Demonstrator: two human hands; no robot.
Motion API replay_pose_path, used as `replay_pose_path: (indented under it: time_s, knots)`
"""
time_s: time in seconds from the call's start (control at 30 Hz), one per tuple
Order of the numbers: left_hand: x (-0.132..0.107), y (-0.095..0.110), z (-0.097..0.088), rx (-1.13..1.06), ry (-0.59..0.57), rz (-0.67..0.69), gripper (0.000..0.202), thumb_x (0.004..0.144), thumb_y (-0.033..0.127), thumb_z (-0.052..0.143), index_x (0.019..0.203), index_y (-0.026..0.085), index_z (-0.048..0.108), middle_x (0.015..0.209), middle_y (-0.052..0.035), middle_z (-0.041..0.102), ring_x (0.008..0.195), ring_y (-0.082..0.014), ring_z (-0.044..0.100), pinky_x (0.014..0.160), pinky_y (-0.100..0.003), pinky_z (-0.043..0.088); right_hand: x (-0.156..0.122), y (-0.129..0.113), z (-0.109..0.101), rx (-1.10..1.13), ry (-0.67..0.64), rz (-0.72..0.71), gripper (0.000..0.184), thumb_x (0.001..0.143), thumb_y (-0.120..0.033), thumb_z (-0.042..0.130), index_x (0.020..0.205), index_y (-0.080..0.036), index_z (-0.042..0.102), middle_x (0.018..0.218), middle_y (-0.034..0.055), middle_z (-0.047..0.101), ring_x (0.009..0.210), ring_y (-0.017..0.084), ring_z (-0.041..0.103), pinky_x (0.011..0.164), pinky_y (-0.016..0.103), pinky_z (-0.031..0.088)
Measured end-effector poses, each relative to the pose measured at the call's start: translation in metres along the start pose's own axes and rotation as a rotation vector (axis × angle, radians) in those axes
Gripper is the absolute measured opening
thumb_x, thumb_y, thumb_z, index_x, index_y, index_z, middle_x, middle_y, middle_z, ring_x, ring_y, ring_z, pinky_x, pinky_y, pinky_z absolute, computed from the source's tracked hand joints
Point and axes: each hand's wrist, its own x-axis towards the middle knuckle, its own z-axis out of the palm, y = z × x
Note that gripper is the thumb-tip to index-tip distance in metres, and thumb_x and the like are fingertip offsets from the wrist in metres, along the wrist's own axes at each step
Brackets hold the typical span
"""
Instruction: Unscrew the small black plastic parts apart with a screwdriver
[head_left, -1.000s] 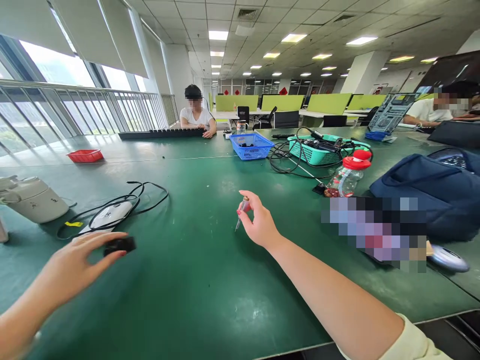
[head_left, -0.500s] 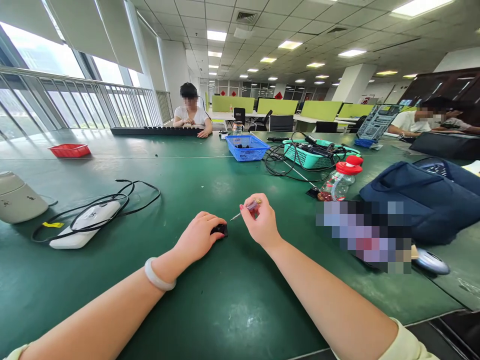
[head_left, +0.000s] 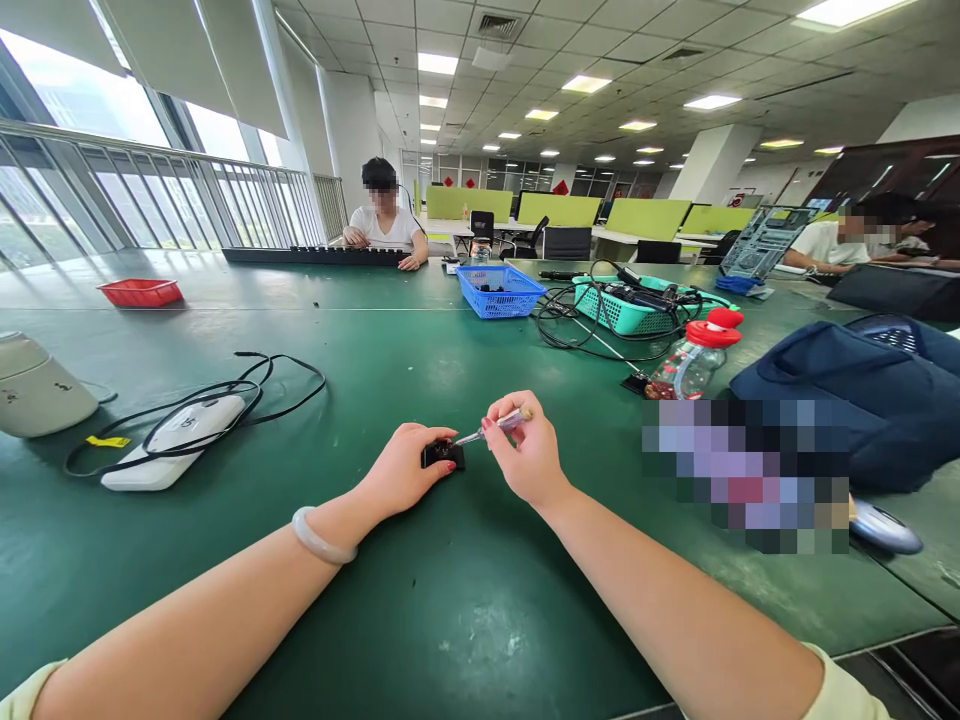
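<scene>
On the green table [head_left: 360,400], my left hand [head_left: 401,470] pinches a small black block-like part [head_left: 445,456] between thumb and fingers; its exact kind is too small to make out. My right hand [head_left: 529,455] is closed round the clear purplish handle of a screwdriver [head_left: 504,424]. The screwdriver slants down to the left, and its tip meets the upper side of the black part, as far as I can see. A pale bangle [head_left: 322,538] circles my left wrist.
At left lie a white power bank [head_left: 174,442] with a black cable and a red tray [head_left: 141,292]. Farther back stand a blue basket [head_left: 501,292] and a teal basket [head_left: 634,310] of cables. A red-lidded bottle [head_left: 694,355] and navy bag [head_left: 847,390] sit right. A person [head_left: 384,225] sits opposite.
The screwdriver's tip has come from a short gap onto the black part, and its shaft lies flatter. More of the black part shows between my left fingers. The view has shifted slightly.
</scene>
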Motion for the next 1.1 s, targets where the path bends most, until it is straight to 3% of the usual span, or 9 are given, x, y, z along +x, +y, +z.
replay_pose_path:
  time_s: [0.2,0.43,0.6,0.9,1.1]
  knots:
    - [-0.001,0.000,0.001,0.016,0.006,0.061,0.029,0.083,0.027,0.063,0.111,0.026,0.070,0.106,-0.0032,0.071,0.112,-0.0250,0.056,0.105,-0.043,0.045,-0.002,-0.015,0.000,-0.206,-0.140,-0.198,0.011,0.084,-0.016,0.055,0.080,-0.023,0.048,0.068,-0.0036,0.052,0.056,0.010,0.050,0.057,0.022,0.045]
    - [-0.001,-0.005,0.005,0.023,0.041,0.111,0.021,0.085,0.029,0.062,0.104,0.026,0.071,0.103,-0.0031,0.072,0.110,-0.0245,0.057,0.102,-0.042,0.046,-0.006,-0.020,0.002,-0.272,-0.264,-0.373,0.010,0.082,-0.013,0.053,0.081,-0.022,0.050,0.076,0.0003,0.058,0.066,0.012,0.054,0.064,0.023,0.047]
    - [-0.002,-0.004,0.003,0.027,0.051,0.111,0.023,0.085,0.031,0.063,0.106,0.027,0.071,0.102,-0.0038,0.072,0.109,-0.0245,0.058,0.100,-0.041,0.048,-0.005,-0.019,0.002,-0.234,-0.225,-0.279,0.009,0.087,-0.020,0.054,0.078,-0.022,0.051,0.073,-0.0001,0.057,0.062,0.012,0.052,0.060,0.023,0.045]
    - [-0.003,0.002,0.000,-0.001,-0.009,0.063,0.024,0.084,0.028,0.060,0.107,0.028,0.069,0.104,-0.0027,0.070,0.112,-0.0255,0.054,0.103,-0.044,0.045,0.002,-0.007,-0.002,-0.024,-0.174,0.121,0.038,0.093,-0.051,0.050,0.068,-0.022,0.053,0.056,-0.0017,0.054,0.054,0.013,0.052,0.056,0.026,0.043]
    - [-0.003,-0.001,0.002,0.009,0.010,0.073,0.027,0.083,0.029,0.060,0.109,0.026,0.069,0.107,-0.0042,0.070,0.113,-0.0260,0.055,0.104,-0.044,0.046,0.004,-0.006,-0.001,-0.134,-0.133,0.077,0.042,0.093,-0.053,0.050,0.067,-0.021,0.060,0.059,-0.0004,0.056,0.056,0.013,0.052,0.058,0.027,0.042]
